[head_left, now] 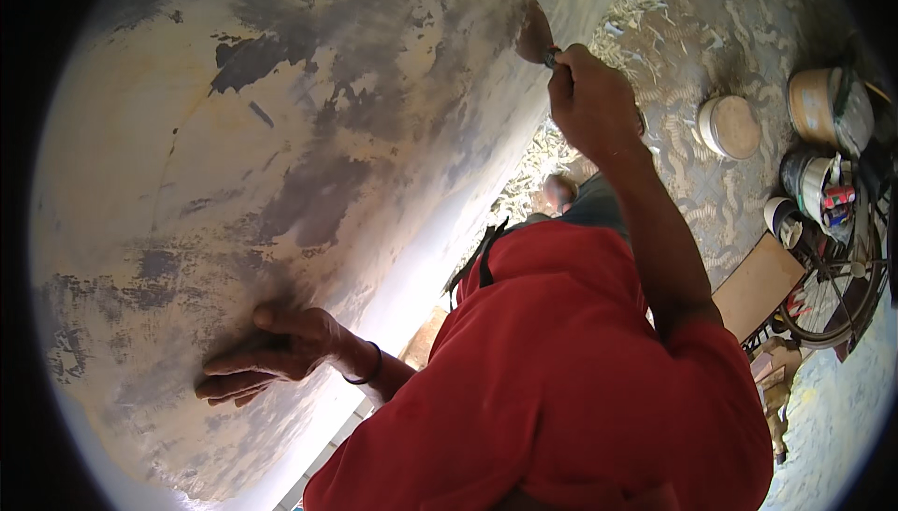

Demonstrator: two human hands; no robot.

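Note:
A patchy wall (187,221), with dark grey bare areas among pale, flaking coating, fills the left and top of the head view. My right hand (596,104) is closed around the handle of a scraper (535,32). Its broad blade lies against the wall near the top of the picture. Lower down, my left hand (285,352) rests on the wall with its fingers stretched out and nothing in it. A thin dark band circles the left wrist. Most of the scraper's handle is hidden inside my fist.
Pale scrapings (638,11) litter the floor along the foot of the wall. To the right stand a round tub (732,128) and a larger bucket (816,107). Farther down are a white pail (816,179) of odds and ends, a flat brown board (760,285) and a bicycle wheel (859,310).

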